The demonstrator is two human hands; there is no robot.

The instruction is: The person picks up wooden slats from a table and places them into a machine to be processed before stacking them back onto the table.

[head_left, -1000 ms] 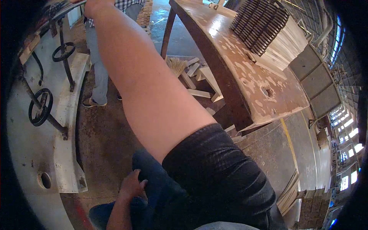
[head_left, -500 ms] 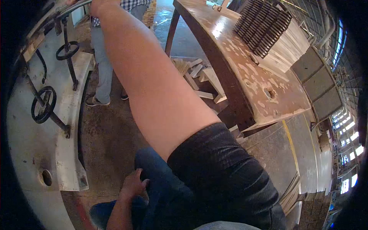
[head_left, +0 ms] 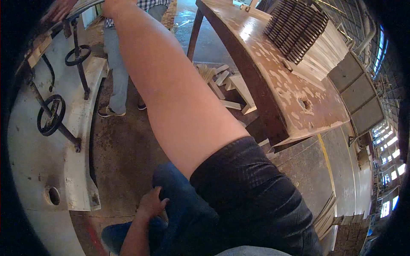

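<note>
My right arm (head_left: 183, 89), bare below a black sleeve, stretches across to the upper left. My right hand (head_left: 114, 6) is at the top edge of the view, beside the curved metal rim (head_left: 85, 6) of a machine; its fingers are cut off. Low in the view, my left hand (head_left: 152, 204) rests by the knee of my blue jeans (head_left: 181, 192), thumb and fingers apart, with nothing seen in it. Another hand (head_left: 60, 9), apparently a co-worker's, lies blurred over the machine's rim at the upper left.
The pale machine body (head_left: 34, 166) with black handwheels (head_left: 51, 115) stands at left. Behind my arm is a person in grey trousers (head_left: 116, 81). At right, a worn wooden table (head_left: 316, 117) carries stacked wood pieces (head_left: 322, 51). Wood offcuts (head_left: 239, 91) lie on the floor.
The other hand has come further into view over the machine's rim at the upper left. The view has shifted slightly; my own hands keep nearly the same pose.
</note>
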